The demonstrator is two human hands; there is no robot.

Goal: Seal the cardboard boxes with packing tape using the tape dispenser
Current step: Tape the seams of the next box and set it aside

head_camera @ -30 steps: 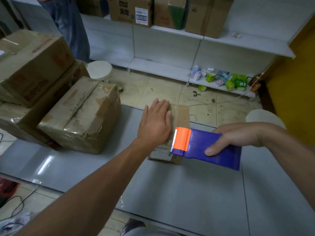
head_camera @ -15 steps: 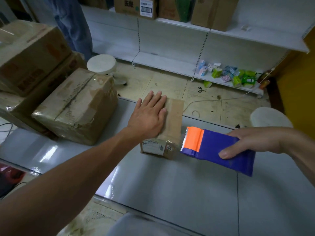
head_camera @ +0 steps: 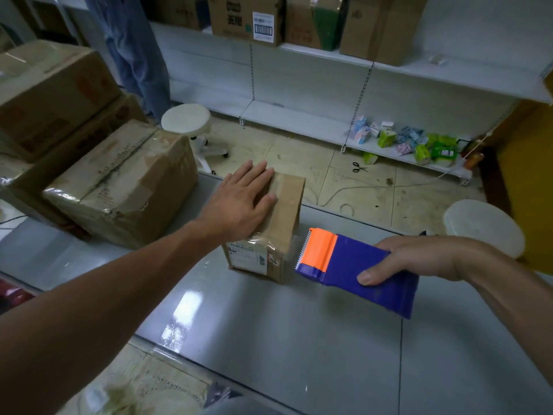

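Pressing one box (head_camera: 286, 211) — small, gripping one dispenser (head_camera: 353, 259)

Flat left hand (head_camera: 242, 202) on small box (head_camera: 287, 223)

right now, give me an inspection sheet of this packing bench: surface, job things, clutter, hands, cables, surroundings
surface: grey table, glossy with light reflections
job's things: small cardboard box on the table, clear tape over its top; tape dispenser at its right side, toothed edge toward the box
clutter: large cardboard boxes stacked on the table's left
grippers: left hand flat on the small box; right hand grips the dispenser
cables: white cable across the floor
surroundings: scissors on the floor, round stool, second stool, white shelving with cartons, a person standing at back
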